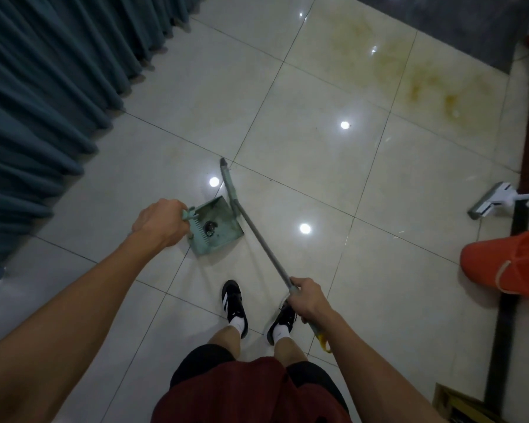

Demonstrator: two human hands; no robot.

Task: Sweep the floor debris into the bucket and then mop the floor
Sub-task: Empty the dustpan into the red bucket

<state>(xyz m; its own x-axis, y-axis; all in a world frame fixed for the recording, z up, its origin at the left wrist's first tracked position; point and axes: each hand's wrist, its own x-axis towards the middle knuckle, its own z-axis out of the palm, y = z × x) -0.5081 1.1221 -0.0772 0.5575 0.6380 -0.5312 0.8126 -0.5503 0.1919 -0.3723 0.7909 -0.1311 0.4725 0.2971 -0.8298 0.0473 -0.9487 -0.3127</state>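
The left hand grips the handle of the dustpan, which rests flat on the tiled floor. The right hand is closed round the broom pole; the broom head sits just beside the pan's open edge. Dark debris lies inside the pan, though its exact kind is too small to tell. The red bucket stands well apart to the right, with the mop beyond it. Keep the pan lip pressed to the floor. Draw the broom in short strokes toward the pan. Lift the pan level before carrying.
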